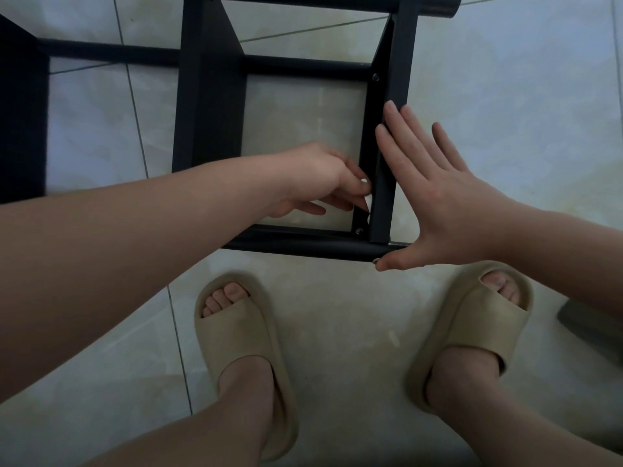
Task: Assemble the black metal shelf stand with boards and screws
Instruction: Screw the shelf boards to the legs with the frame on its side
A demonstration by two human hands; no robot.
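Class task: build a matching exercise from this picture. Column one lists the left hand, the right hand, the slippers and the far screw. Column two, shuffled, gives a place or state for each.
Column one:
1. left hand
2. right hand
3. slippers
4. far screw

Column two:
A. flat against the outer side of the bar
B. beige, on the floor
C. near the bar's far end
D. pinching a small white piece at the bar's inner side

Pairs: 1-D, 2-A, 3-B, 4-C
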